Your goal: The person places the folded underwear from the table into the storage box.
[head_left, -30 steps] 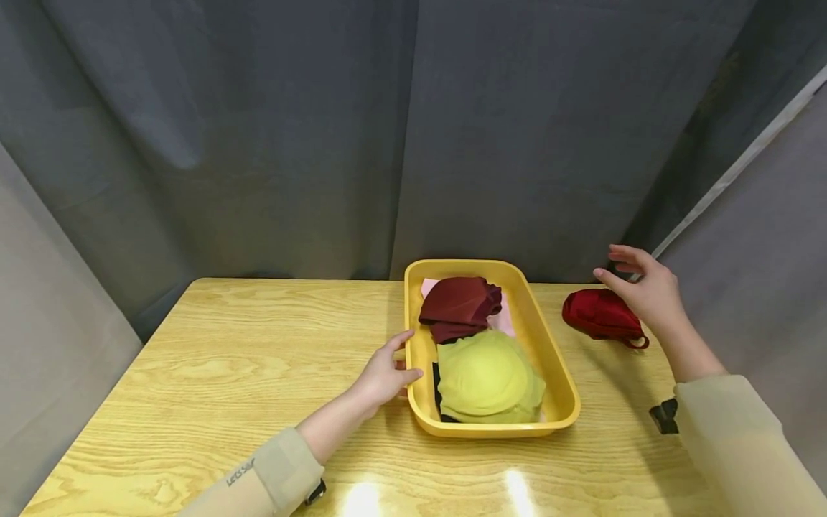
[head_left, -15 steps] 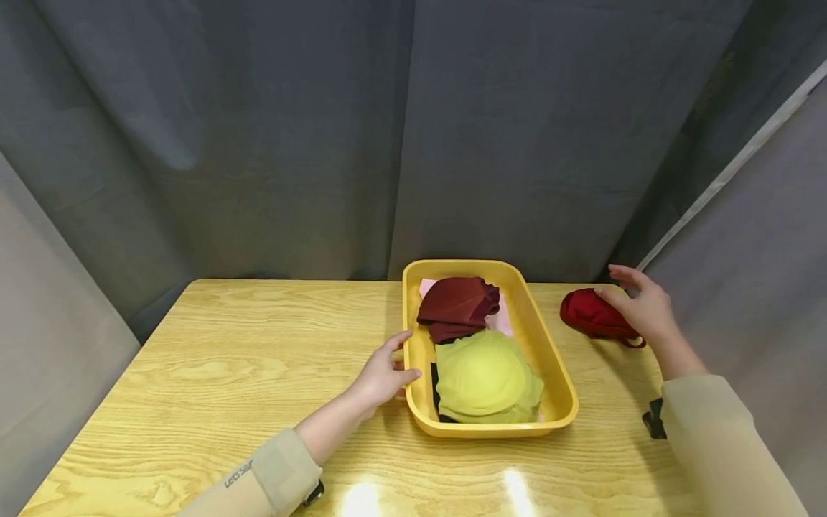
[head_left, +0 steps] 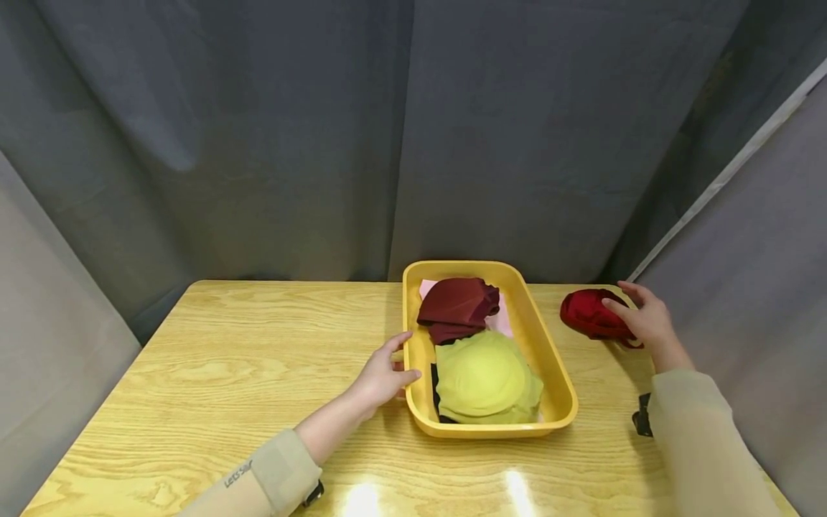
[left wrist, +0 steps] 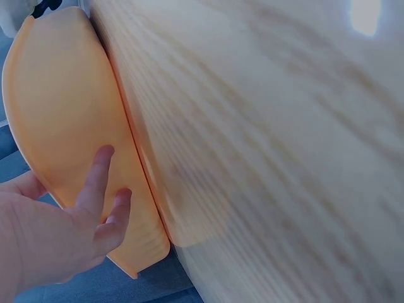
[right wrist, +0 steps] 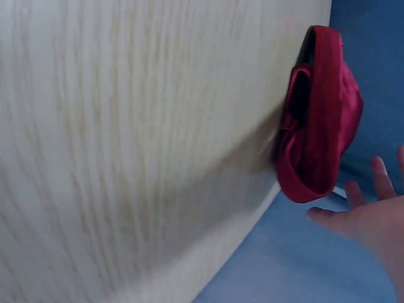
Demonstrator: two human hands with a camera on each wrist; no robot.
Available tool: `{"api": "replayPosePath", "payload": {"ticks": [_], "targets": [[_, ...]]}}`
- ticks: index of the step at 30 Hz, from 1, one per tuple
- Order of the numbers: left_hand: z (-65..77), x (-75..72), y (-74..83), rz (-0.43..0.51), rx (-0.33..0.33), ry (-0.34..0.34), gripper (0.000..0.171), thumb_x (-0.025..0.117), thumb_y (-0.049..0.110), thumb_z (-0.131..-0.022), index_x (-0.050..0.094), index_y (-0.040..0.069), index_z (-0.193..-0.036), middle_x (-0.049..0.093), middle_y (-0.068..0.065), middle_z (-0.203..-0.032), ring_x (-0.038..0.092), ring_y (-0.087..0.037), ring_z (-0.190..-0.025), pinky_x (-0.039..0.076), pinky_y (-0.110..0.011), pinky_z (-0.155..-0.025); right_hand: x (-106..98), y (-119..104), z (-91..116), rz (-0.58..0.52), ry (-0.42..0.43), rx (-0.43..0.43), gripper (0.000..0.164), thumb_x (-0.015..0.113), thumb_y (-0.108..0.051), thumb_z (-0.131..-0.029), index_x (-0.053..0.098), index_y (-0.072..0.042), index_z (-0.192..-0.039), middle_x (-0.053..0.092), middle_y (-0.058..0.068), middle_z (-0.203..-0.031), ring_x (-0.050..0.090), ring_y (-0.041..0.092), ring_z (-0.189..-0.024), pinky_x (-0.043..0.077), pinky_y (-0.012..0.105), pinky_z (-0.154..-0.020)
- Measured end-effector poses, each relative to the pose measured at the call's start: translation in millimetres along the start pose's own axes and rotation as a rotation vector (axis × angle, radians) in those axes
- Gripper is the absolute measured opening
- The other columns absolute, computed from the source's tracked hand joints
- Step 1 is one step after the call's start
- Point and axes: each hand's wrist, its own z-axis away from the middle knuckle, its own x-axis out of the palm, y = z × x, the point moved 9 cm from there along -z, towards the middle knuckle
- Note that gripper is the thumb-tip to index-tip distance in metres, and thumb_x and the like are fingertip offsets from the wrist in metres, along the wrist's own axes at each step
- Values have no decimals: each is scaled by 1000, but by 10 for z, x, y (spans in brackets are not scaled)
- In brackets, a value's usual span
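Observation:
A yellow plastic tray [head_left: 558, 373] stands on the table, and my left hand [head_left: 377, 379] holds its left rim. In the left wrist view, two fingers [left wrist: 98, 183] lie along the tray's outer wall. Inside the tray are a folded maroon bra [head_left: 459, 301] and a folded yellow-green bra [head_left: 487, 377]. A folded red satin bra [head_left: 591, 314] lies on the table right of the tray. My right hand [head_left: 649, 323], thumb and fingers spread, is right at its near end and overlaps it in the head view. The right wrist view shows the fingertips just beside the red bra.
Pink cloth [head_left: 500, 323] and black cloth [head_left: 446, 415] show from under the bras in the tray. Behind the wooden table [head_left: 258, 345] hangs a dark grey curtain [head_left: 291, 143]. A lighter curtain [head_left: 762, 287] closes the right side, close to my right arm.
My right hand has moved down from above the red bra to its near right end. My left hand and the tray have stayed in place.

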Motion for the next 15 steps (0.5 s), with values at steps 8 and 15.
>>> {"api": "replayPosePath", "payload": {"ticks": [8,15], "targets": [[-5,12,-5,9,2,-6,68,63,-1,-87,36,21,-145,33,-17,-145,59,-19,-90,56,-37,-62,-40,293,-30,-90,53,144,78,54,-44,-92,19,-3,-149,18,29,-151,19,52,-133,24,64,-105],[0,-5,-4,3,1,-2,68,63,-1,-87,36,21,-145,34,-16,-144,60,-19,-88,56,-41,-62,4,396,-43,-172,72,219,83,56,-48,-90,19,-3,-149,15,27,-153,18,47,-136,22,59,-109]]}}
